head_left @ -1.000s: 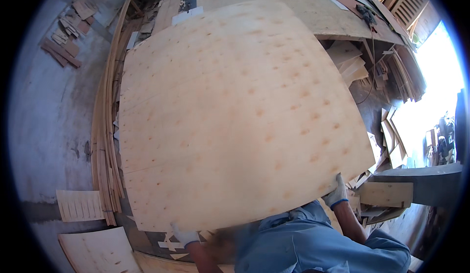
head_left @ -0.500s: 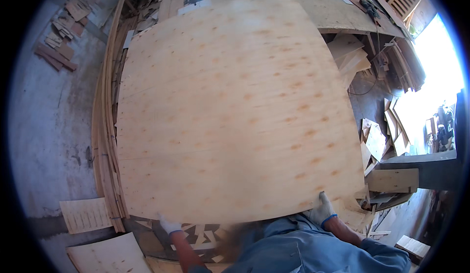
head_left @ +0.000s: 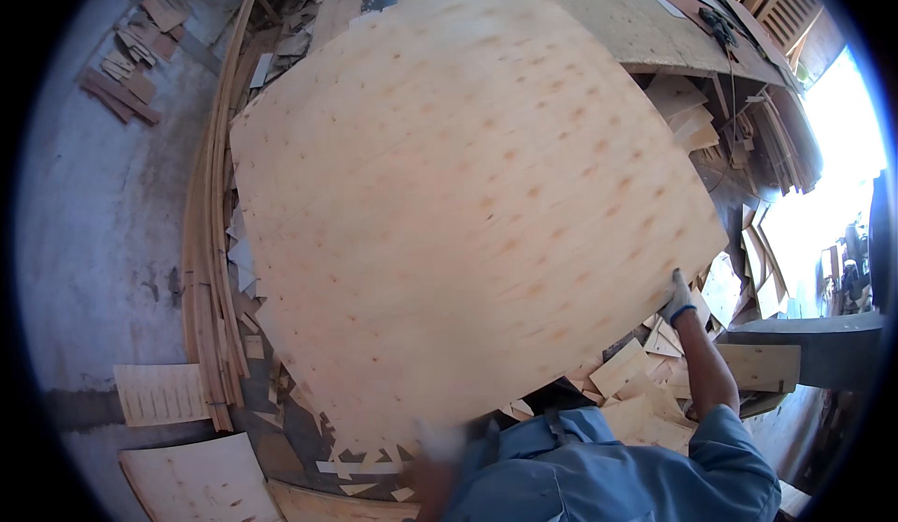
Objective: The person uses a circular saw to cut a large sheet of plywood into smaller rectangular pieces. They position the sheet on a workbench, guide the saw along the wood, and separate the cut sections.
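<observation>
A large pale plywood sheet [head_left: 449,195] dotted with brown knots fills the middle of the view, turned at an angle. My right hand [head_left: 677,299], in a white glove with a blue cuff, grips its right edge near the right corner, thumb on top and the other fingers hidden underneath. At the near edge, close to my body, my gloved left hand [head_left: 440,440] is smeared by motion. It meets the sheet's edge there, apparently holding it, though its fingers cannot be made out.
A wide worktable [head_left: 580,17] lies beyond the sheet, with a dark corded tool [head_left: 717,28] on it. Long wooden strips [head_left: 208,279] line the left wall. Board offcuts [head_left: 645,400] litter the floor at right. A pale panel [head_left: 201,480] lies at the lower left.
The plywood sheet has turned counterclockwise, its right corner swinging away from me. My right hand has moved forward and right with it; my left hand has shifted right, toward my body.
</observation>
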`<move>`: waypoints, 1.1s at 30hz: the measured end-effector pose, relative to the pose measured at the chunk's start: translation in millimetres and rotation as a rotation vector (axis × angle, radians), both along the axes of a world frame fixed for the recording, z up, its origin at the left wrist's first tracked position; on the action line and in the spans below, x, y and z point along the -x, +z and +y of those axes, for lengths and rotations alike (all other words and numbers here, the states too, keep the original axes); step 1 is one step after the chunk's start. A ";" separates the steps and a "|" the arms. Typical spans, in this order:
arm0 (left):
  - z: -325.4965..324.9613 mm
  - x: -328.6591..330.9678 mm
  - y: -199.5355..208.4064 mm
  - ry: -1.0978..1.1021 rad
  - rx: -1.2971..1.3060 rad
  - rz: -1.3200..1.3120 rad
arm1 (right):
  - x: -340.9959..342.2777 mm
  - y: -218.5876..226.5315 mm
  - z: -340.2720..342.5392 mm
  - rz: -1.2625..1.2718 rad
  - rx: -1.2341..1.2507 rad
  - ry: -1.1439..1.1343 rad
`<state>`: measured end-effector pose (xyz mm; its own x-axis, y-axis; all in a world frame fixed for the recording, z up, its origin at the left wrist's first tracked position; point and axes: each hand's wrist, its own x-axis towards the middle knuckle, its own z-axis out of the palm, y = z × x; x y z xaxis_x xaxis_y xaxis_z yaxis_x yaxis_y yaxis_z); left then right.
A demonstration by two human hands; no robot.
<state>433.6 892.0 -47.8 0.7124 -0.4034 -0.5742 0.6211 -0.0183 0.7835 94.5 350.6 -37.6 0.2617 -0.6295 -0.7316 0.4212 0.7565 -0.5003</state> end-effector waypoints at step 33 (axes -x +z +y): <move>142.0 -246.4 20.5 0.547 0.127 0.188 | -141.5 26.9 278.3 -0.288 -0.151 -0.128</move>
